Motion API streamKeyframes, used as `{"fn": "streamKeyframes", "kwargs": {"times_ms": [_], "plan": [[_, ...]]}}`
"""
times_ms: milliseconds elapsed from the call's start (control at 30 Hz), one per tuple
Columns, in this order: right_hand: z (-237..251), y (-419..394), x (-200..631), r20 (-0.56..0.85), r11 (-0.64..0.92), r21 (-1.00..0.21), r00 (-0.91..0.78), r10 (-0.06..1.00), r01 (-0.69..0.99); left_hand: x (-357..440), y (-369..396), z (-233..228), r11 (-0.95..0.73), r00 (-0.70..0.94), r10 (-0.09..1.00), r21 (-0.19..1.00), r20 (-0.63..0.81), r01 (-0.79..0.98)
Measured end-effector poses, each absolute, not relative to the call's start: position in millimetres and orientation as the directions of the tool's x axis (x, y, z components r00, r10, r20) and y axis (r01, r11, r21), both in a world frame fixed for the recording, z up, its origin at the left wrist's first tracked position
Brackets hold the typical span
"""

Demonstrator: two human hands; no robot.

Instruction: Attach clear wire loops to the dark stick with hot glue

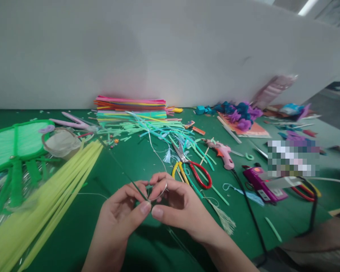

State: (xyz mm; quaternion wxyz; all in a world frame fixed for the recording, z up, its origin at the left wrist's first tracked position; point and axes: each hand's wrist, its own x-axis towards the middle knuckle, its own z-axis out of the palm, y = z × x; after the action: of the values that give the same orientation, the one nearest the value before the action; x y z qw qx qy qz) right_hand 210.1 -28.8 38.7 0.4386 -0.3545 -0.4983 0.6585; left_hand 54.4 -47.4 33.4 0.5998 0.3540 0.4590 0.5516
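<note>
My left hand [123,207] pinches a thin dark green stem [124,170] between thumb and fingers. The stem slants up and away to the left. Close beside it, my right hand [184,206] has thumb and index finger bent together on a thin pale cord [155,150], which loops over the index finger. The exact crossing of cord and stem is hidden by the fingertips. Just beyond the right hand lie scissors [200,174] with red handles and a yellow-handled tool [175,170]. A pale tassel [222,217] rests right of the right hand.
Left are yellow-green fuzzy sticks [65,189] and a green fan-shaped piece [28,141]. Coloured pipe cleaners [130,105] are stacked by the wall. To the right are a pink glue gun [226,156] with a black cable, a magenta box [265,187] and purple-blue fuzzy flowers [240,115].
</note>
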Motion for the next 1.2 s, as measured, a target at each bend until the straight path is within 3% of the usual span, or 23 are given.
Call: {"fn": "streamKeyframes", "kwargs": {"times_ms": [167, 267, 467, 600, 933, 1200], "plan": [[40, -38, 212, -0.256, -0.348, -0.910, -0.354, 0.900, -0.226, 53, -47, 24, 0.059, -0.130, 0.987, 0.967, -0.093, -0.249], [42, -43, 211, -0.318, -0.410, -0.882, -0.348, 0.882, -0.232, 53, -47, 20, 0.043, -0.123, 0.990, 0.973, -0.072, -0.226], [44, -46, 204, -0.309, -0.375, -0.895, -0.270, 0.912, -0.242, 54, -45, 19, 0.158, -0.101, 0.977, 0.953, -0.189, -0.258], [42, -47, 202, -0.304, -0.350, -0.912, -0.220, 0.927, -0.214, 55, -44, 20, 0.123, -0.080, 0.986, 0.963, -0.146, -0.239], [36, -49, 191, -0.299, -0.375, -0.843, -0.245, 0.922, -0.385, 50, -49, 22, 0.229, 0.048, 0.973, 0.911, -0.227, -0.342], [40, -49, 192, -0.285, -0.326, -0.882, -0.165, 0.944, -0.341, 53, -47, 19, 0.062, -0.143, 0.984, 0.955, -0.107, -0.291]]}}
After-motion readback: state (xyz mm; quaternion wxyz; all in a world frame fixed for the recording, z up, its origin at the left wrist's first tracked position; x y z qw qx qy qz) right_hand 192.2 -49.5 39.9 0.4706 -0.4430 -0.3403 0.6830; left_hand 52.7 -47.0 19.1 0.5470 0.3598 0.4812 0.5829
